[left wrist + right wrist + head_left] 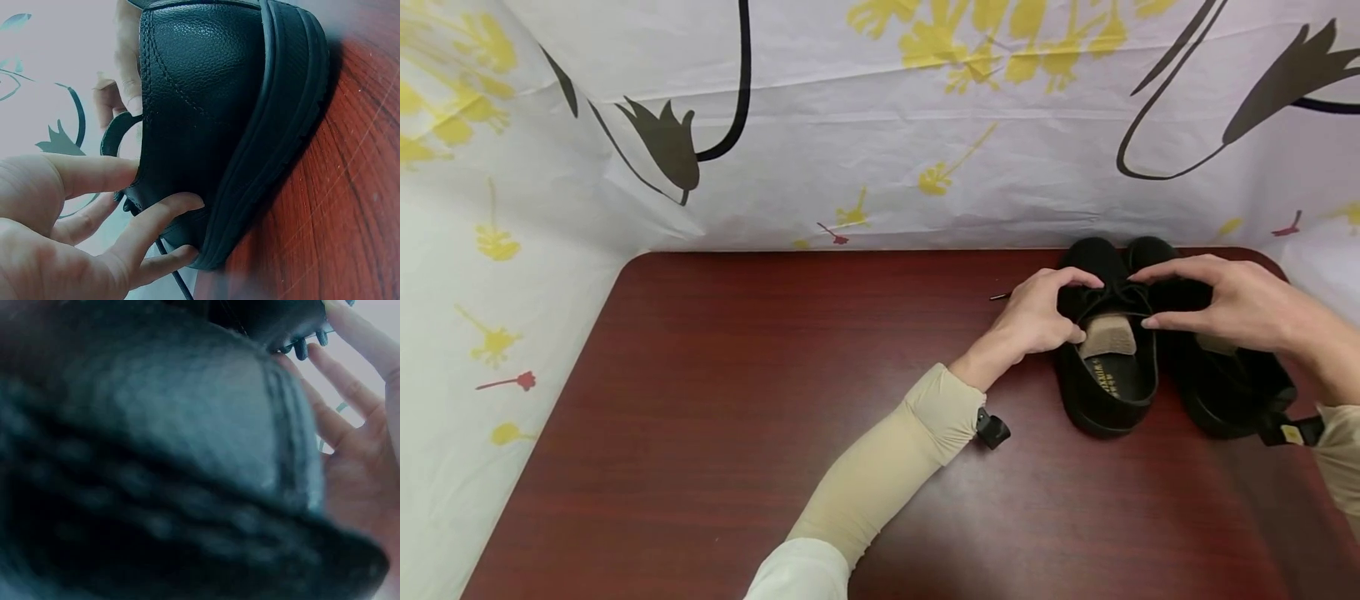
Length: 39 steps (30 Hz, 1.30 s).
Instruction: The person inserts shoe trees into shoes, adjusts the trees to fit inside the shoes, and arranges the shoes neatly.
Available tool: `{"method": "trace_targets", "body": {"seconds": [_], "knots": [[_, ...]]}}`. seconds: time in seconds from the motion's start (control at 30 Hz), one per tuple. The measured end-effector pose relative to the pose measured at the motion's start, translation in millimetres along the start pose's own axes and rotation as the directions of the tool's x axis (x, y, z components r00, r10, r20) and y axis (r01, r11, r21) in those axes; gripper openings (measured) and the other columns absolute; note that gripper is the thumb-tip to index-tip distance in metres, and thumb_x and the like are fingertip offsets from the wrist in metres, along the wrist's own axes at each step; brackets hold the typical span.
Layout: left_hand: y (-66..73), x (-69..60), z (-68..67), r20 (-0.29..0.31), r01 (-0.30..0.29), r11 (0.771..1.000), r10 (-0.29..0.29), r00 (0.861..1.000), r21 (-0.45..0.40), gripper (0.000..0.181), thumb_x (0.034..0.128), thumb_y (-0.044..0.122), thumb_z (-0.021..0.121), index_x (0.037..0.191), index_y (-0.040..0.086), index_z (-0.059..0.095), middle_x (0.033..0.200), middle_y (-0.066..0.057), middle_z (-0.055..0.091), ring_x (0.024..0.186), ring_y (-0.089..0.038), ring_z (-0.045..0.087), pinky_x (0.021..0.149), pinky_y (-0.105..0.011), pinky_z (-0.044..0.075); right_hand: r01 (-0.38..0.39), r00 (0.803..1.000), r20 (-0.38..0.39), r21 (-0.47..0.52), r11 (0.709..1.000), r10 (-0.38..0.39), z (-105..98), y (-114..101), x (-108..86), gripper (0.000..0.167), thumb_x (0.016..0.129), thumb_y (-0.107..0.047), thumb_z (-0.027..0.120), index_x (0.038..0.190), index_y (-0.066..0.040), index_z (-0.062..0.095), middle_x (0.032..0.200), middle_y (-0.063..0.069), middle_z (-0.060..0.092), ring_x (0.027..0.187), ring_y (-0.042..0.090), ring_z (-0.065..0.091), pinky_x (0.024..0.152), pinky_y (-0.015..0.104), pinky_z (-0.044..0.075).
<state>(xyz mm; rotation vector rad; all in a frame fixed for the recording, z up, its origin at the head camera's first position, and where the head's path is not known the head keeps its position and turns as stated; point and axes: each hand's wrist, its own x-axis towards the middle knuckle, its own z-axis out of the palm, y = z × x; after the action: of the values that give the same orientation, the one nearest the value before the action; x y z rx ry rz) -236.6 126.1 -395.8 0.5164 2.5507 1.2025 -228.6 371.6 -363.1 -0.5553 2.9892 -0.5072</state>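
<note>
In the head view a black lace-up shoe (1105, 412) stands on the table, toe to the back, with a beige tongue lining (1108, 336) and gold lettering on its insole. My left hand (1036, 315) is at its left side: thumb at the opening's edge, index fingertip by the laces (1116, 293), other fingers against the leather side (200, 94) in the left wrist view. From the right, my right hand (1240, 304) touches the lace area with index fingertip and the collar with the thumb. Its fingers (344, 381) look extended in the right wrist view.
A second black shoe (1225, 400) stands close on the right, under my right hand; its blurred leather (187, 412) fills much of the right wrist view. A lace tip (1000, 297) lies left of the first shoe. Patterned cloth (850, 167) walls the reddish-brown table (737, 400).
</note>
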Motion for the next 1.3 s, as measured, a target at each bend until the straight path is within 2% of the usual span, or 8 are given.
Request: {"method": "trace_targets", "body": {"seconds": [0.23,0.37,0.47,0.63,0.7,0.8,0.97,1.3], "knots": [[2.7,1.4,3.2,-0.017,-0.018,0.999,0.018,1.0,0.032,0.064,0.0734,0.01,0.088,0.127,0.036,0.064,0.127,0.015,0.055,0.12,0.004,0.047,0.089,-0.009,0.036,0.02,1.0,-0.024,-0.002,1.0,-0.02,0,5,-1.8,0.053,0.074,-0.026,0.089,0.123,-0.022,0.069,0.122,0.015,0.064,0.106,0.025,0.053,0.076,0.02,0.034],[5.6,2.5,6.4,-0.005,-0.008,0.999,0.009,1.0,0.041,0.063,0.0744,0.013,0.088,0.127,0.038,0.064,0.128,0.016,0.054,0.119,0.005,0.047,0.088,-0.009,0.037,0.005,1.0,0.009,0.034,0.999,-0.006,-2,7,-4.0,0.053,0.076,-0.024,0.088,0.125,-0.02,0.067,0.123,0.019,0.064,0.118,0.037,0.052,0.097,0.038,0.04],[6.9,4.1,7.6,0.003,-0.01,0.998,0.009,1.0,0.063,0.062,0.0754,0.017,0.087,0.127,0.039,0.063,0.127,0.017,0.054,0.119,0.005,0.047,0.089,-0.008,0.036,-0.012,0.999,0.044,0.071,0.997,0.009,-3,8,-5.3,0.056,0.077,-0.023,0.087,0.128,-0.019,0.065,0.126,0.021,0.062,0.126,0.047,0.046,0.113,0.053,0.026],[7.0,7.8,7.4,0.032,-0.02,0.993,0.016,0.999,0.114,0.064,0.078,0.024,0.085,0.133,0.041,0.06,0.131,0.018,0.054,0.12,0.005,0.047,0.092,-0.01,0.036,0.017,1.0,0.014,0.032,0.999,-0.017,-2,6,-5.0,0.06,0.074,-0.031,0.089,0.129,-0.026,0.064,0.129,0.005,0.059,0.118,0.015,0.05,0.092,0.017,0.036],[6.0,8.8,7.5,0.053,-0.011,0.994,0.006,0.999,0.108,0.066,0.0793,0.026,0.084,0.137,0.042,0.056,0.135,0.019,0.052,0.124,0.005,0.046,0.094,-0.012,0.037,0.034,0.999,-0.011,0.023,0.999,-0.034,0,4,-3.6,0.059,0.074,-0.034,0.089,0.128,-0.029,0.065,0.129,-0.001,0.057,0.111,0.001,0.046,0.078,0.012,0.031],[4.1,7.6,7.8,0.075,0.017,0.997,-0.023,0.997,0.073,0.071,0.0808,0.029,0.084,0.142,0.042,0.051,0.141,0.019,0.048,0.128,0.002,0.044,0.096,-0.015,0.038,0.045,0.998,-0.034,0.05,0.998,-0.043,1,2,-2.3,0.057,0.076,-0.034,0.087,0.128,-0.029,0.065,0.129,-0.004,0.055,0.111,-0.012,0.039,0.08,0.006,0.026],[3.5,2.4,7.4,0.075,0.053,0.998,-0.054,0.996,0.024,0.076,0.0826,0.031,0.082,0.147,0.042,0.044,0.145,0.015,0.045,0.131,-0.001,0.043,0.098,-0.019,0.04,0.024,0.999,-0.05,0.065,0.998,-0.021,3,1,-2.9,0.056,0.08,-0.035,0.085,0.131,-0.029,0.063,0.132,-0.002,0.055,0.119,-0.007,0.04,0.084,0.007,0.025],[1.4,-4.6,6.1,0.119,0.02,0.995,-0.032,0.992,0.099,0.08,0.0835,0.039,0.08,0.151,0.039,0.037,0.146,0.015,0.044,0.132,0.0,0.041,0.101,-0.018,0.038,0.05,0.992,-0.119,0.084,0.995,-0.04,2,-4,-4.9,0.058,0.086,-0.03,0.079,0.14,-0.03,0.057,0.139,0.009,0.054,0.126,-0.012,0.035,0.093,0.004,0.02]]}}
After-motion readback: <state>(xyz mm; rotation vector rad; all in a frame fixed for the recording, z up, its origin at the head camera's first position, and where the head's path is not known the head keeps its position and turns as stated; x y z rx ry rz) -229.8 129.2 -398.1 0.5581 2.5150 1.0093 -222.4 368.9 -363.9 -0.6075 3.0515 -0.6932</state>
